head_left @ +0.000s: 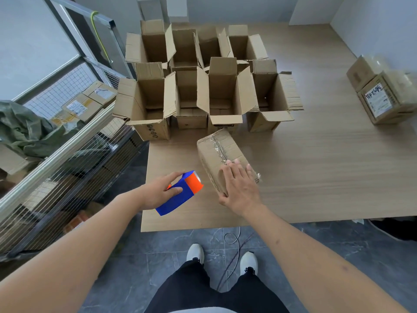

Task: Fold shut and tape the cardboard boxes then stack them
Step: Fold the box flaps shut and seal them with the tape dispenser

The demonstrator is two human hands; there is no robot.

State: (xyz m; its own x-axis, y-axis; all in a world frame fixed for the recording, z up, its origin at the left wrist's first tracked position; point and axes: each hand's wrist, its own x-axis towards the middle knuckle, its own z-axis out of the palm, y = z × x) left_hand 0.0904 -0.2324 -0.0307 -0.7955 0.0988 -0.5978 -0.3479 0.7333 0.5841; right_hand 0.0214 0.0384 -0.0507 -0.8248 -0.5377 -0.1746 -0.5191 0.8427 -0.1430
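A closed cardboard box [216, 150] lies on the wooden table [316, 172] near its front edge, with clear tape running along its top seam. My right hand [239, 184] rests flat on the near end of this box, fingers straight. My left hand [160, 190] grips a blue and orange tape dispenser [180, 195] just left of the box, above the table's front left part. Behind the taped box stand several open boxes [225, 96] with their flaps up, in two rows.
Two closed boxes [381, 91] sit stacked at the table's right side. A wire-mesh cart [67, 136] with parcels and a green bag stands left of the table. A cable [234, 240] lies on the tiled floor by my feet.
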